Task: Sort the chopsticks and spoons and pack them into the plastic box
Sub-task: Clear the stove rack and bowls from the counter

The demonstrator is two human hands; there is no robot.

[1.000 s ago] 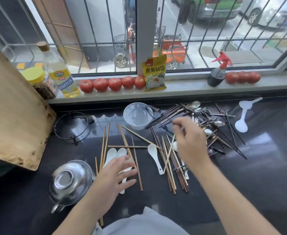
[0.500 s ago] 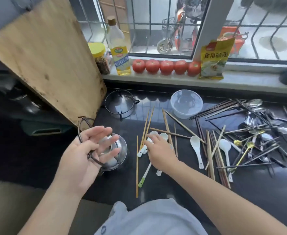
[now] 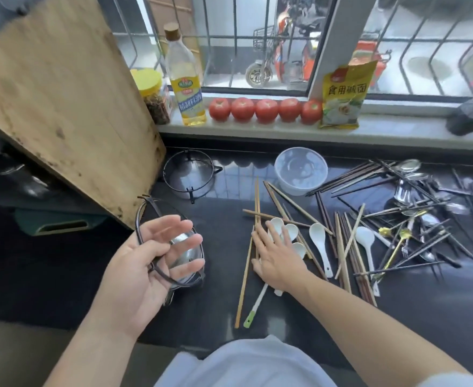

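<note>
The right hand is lying flat, fingers straight and spread, pressing down on a few white spoons and pale chopsticks on the dark counter. The left hand is hovering palm up over a steel lid, fingers relaxed and slightly bent, gripping nothing. A thin dark wire ring is showing around that hand; whether it is touching the fingers cannot be told. The clear plastic box is sitting upright and empty near the back of the counter, just beyond the chopsticks. Another white spoon is lying just right of the right hand, and a dark pile of chopsticks and metal spoons is spreading out well to the right. A long wooden board is leaning over the left side. On the sill are standing an oil bottle, a row of tomatoes and a yellow packet
</note>
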